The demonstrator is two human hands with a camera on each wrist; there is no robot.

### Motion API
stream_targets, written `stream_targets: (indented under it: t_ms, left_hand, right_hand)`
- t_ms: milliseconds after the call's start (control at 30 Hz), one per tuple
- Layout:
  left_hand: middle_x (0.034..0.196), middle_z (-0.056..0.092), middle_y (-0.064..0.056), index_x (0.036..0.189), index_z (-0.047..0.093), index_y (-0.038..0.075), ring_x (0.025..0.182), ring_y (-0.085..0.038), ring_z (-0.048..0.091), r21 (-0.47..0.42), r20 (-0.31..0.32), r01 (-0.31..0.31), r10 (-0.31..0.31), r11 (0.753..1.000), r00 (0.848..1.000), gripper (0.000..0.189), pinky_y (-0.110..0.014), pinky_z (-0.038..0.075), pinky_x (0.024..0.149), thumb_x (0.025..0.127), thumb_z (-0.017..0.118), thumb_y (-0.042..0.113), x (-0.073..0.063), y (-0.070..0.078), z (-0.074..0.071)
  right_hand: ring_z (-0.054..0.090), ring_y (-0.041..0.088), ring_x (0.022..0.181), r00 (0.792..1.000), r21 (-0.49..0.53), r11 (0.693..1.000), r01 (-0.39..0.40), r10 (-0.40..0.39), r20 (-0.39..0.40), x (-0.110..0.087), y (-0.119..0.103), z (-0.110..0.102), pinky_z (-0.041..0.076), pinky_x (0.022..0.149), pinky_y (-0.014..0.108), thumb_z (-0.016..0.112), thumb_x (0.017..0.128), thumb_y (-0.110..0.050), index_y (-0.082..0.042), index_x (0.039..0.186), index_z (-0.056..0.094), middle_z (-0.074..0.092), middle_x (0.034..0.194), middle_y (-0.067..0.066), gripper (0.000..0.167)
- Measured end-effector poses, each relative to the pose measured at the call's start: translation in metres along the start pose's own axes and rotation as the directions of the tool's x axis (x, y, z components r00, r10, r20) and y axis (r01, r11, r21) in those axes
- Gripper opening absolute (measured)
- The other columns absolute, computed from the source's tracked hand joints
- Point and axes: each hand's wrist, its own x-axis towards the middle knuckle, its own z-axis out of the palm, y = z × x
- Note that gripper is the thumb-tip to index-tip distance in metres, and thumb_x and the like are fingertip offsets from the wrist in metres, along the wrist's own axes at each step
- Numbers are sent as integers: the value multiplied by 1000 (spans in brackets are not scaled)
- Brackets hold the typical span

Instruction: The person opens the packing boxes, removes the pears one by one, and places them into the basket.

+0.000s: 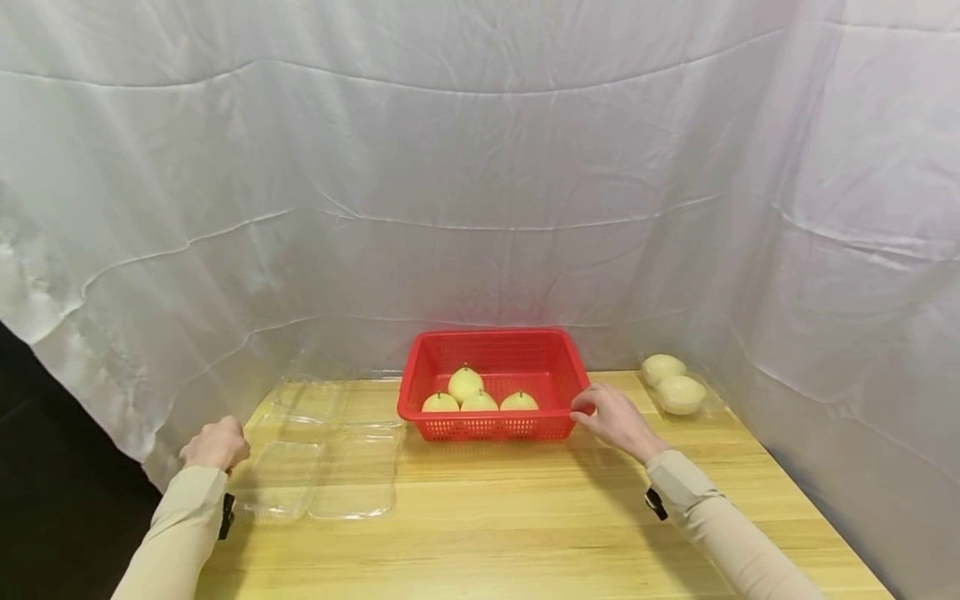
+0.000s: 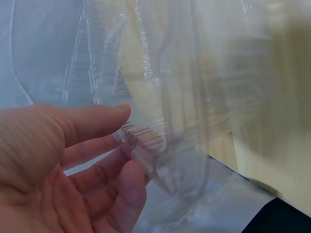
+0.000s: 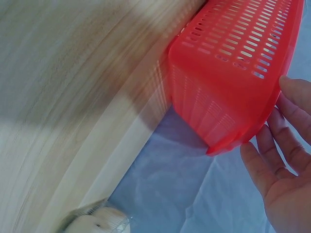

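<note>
My left hand (image 1: 216,446) is at the left edge of an open clear plastic clamshell box (image 1: 352,475). In the left wrist view, thumb and fingers pinch the ribbed edge of this clear box (image 2: 150,141). Toward the right, my right hand (image 1: 615,417) grips the front right corner of a red plastic basket (image 1: 487,414). The right wrist view shows its fingertips on the rim of the basket (image 3: 218,87). Several pale yellow pears (image 1: 465,383) with short stems lie inside the basket, grouped at its front left.
Another open clear box (image 1: 307,400) lies behind the first, by the curtain. At the back right, two pale pears (image 1: 681,395) rest in a clear box. A whitish curtain (image 1: 480,183) encloses the back and sides of the wooden table (image 1: 495,533).
</note>
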Motion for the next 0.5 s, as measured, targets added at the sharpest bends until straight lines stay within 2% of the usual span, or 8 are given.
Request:
stream_targets:
  t_ms: [100, 367, 500]
  left_hand:
    - [92, 60, -32, 80, 58, 2, 82, -48, 57, 5, -23, 11, -11, 1000, 1000, 6, -60, 45, 68, 80, 54, 6, 2, 1, 1]
    - [96, 58, -37, 80, 56, 1, 87, -56, 57, -2, -36, 18, -18, 1000, 999, 8, -63, 44, 72, 81, 53, 9, -1, 3, 4]
    - [108, 56, -43, 90, 58, -5, 93, -61, 55, 0, -51, 31, -31, 1000, 998, 18, -65, 43, 74, 82, 53, 10, -1, 6, 3]
  right_hand:
    - [62, 19, 84, 1000, 3, 1000, -1, 1, 1, 0, 0, 0, 52, 78, 41, 79, 79, -12, -8, 86, 76, 70, 86, 1, 8]
    - [61, 20, 84, 1000, 5, 1000, 4, -5, 2, -1, 1, 1, 51, 79, 42, 79, 80, -12, -6, 87, 77, 70, 87, 2, 10]
    - [61, 20, 84, 1000, 9, 1000, -1, 1, -1, -1, 1, 1, 51, 78, 42, 79, 80, -11, -7, 87, 77, 70, 87, 2, 9]
